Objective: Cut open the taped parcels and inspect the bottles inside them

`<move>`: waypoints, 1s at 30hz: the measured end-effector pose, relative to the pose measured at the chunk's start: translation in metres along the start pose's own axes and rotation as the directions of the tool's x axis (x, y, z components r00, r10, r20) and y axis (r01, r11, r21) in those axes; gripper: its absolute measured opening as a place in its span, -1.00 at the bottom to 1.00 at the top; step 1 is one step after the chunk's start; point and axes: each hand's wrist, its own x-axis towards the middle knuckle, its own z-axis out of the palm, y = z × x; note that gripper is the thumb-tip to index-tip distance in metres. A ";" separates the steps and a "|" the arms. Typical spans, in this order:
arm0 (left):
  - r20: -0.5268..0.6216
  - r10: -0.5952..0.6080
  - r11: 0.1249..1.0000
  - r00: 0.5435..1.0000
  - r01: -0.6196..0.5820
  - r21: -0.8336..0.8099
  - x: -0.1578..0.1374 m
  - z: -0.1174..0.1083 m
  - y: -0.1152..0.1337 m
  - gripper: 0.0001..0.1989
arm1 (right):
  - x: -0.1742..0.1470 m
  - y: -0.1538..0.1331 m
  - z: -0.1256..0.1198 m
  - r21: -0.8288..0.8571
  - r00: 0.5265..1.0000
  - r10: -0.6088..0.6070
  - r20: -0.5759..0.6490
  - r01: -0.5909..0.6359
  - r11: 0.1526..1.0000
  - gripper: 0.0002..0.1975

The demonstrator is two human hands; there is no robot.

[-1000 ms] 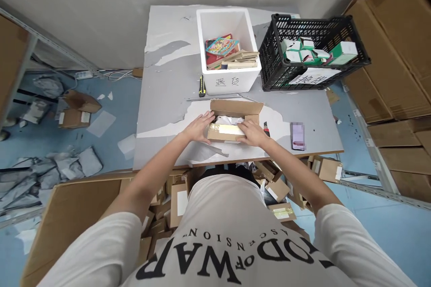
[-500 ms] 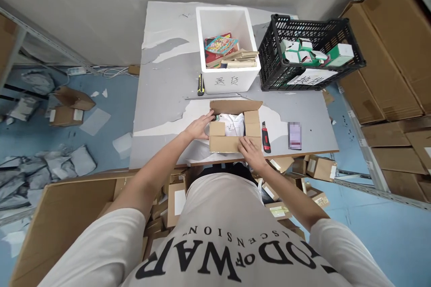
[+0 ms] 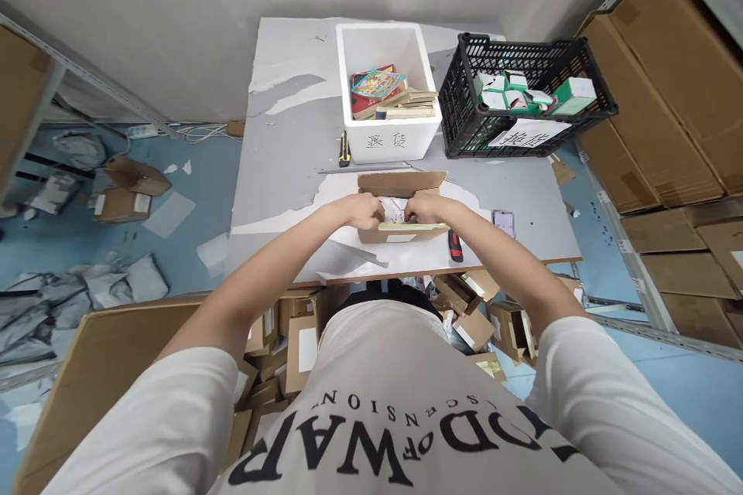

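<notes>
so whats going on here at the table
A person stands at a grey table with both hands inside an open cardboard box. The left hand and right hand are at the white wrapping in it. A red knife and a phone lie to the right; a white foam bin and a black crate sit behind.

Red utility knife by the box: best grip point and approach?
Take the red utility knife across its long sides at mid-handle, from straight above. It lies flat on the table near the front edge, just right of the cardboard box; the right hand's forearm crosses close by.
</notes>
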 end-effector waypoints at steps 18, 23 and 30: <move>-0.005 -0.155 0.988 0.988 0.155 0.011 0.030 0.058 0.038 -0.84 | -0.044 -0.022 0.046 -0.356 0.918 0.289 -0.273 -0.376 0.856 -0.66; 0.007 -0.119 0.992 0.993 0.119 0.029 0.026 0.062 0.036 -0.80 | -0.064 -0.014 0.065 -0.136 0.850 0.424 -0.313 -0.482 0.865 -0.50; 0.130 -0.082 0.997 0.988 0.083 -0.001 0.043 0.049 0.033 -0.82 | -0.062 -0.009 0.079 -0.099 0.843 0.415 -0.342 -0.472 0.876 -0.59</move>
